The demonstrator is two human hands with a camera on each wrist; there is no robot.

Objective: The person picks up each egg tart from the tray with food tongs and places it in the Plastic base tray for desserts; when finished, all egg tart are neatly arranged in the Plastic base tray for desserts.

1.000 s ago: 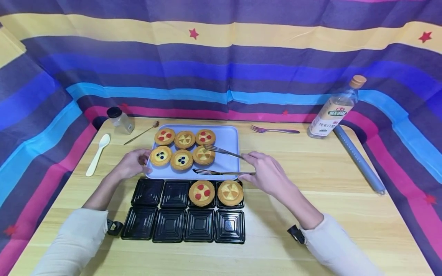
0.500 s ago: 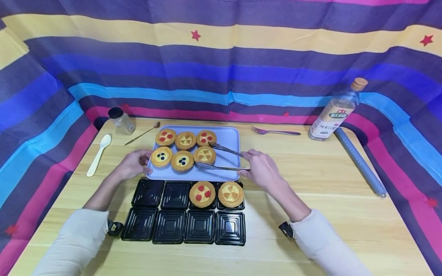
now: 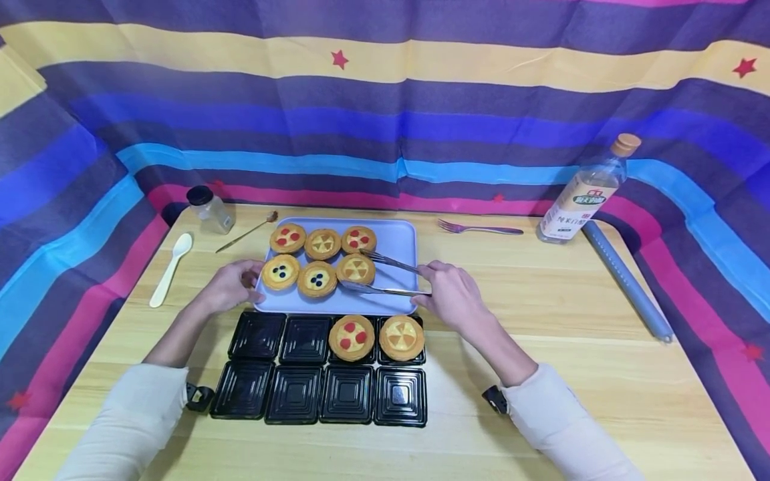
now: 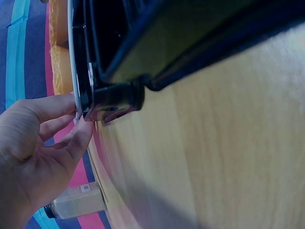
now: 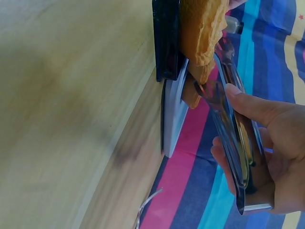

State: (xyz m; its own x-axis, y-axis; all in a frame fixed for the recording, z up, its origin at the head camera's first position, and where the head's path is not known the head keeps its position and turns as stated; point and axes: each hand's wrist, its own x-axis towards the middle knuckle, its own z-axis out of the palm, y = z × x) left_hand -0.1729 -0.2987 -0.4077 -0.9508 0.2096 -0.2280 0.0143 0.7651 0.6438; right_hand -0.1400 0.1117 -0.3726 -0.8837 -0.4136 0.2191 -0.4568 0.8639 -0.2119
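My left hand (image 3: pixel 230 287) pinches the left rim of the lilac tray (image 3: pixel 400 240), thumb and fingers meeting at its edge in the left wrist view. On the tray stand two rows of round tarts, some with red pieces, some with dark berries, some with wedge pieces. My right hand (image 3: pixel 454 297) grips metal serving tongs (image 5: pixel 240 143) with fork-like tips. In the head view the tips lie on either side of the front-right wedge-topped tart (image 3: pixel 356 268). Whether they press on it I cannot tell.
Black square plastic trays (image 3: pixel 295 393) stand in two rows before the lilac tray; two back ones hold tarts (image 3: pixel 351 338). Around lie a white spoon (image 3: pixel 171 270), a lidded jar (image 3: pixel 212 212), a thin stick (image 3: pixel 243 235), a fork (image 3: pixel 481 228), a bottle (image 3: pixel 577 197) and a grey roll (image 3: pixel 625 280).
My right hand has shifted slightly left, and the tongs' arms have come closer together, the tips moving to both sides of the front-right tart. The left hand stays at the tray rim.
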